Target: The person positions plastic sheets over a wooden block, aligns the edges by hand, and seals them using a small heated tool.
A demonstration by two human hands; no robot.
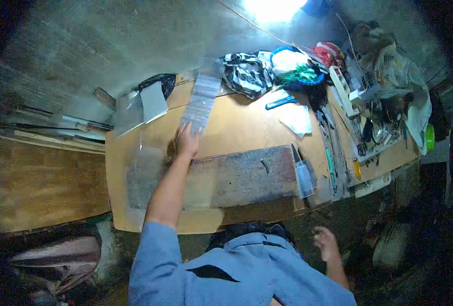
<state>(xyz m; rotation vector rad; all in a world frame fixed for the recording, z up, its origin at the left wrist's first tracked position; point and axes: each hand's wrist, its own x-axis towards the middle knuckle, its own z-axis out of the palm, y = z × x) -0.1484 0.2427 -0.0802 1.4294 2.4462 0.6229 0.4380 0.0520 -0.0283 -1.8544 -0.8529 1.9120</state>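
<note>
My left hand [188,144] reaches over the table and grips the near end of a long, clear plastic strip [204,94], with its fingers and thumb on that end. The strip slants away toward the wall. Just below this hand lies a worn, dark wooden board [236,176], with a small dark curved piece [264,166] on top. Low at the right, off the table's front edge, my right hand [327,245] hangs with fingers loosely bent and apart, and nothing shows in it.
On the tan table [247,122] lie a blue cutter [281,102], white sheets [154,102], a striped black-and-white bag [247,74] and a clear bluish piece [304,179]. A tray of tools [384,132] and a power strip [343,89] stand at the right. Wooden strips [58,140] lie at the left.
</note>
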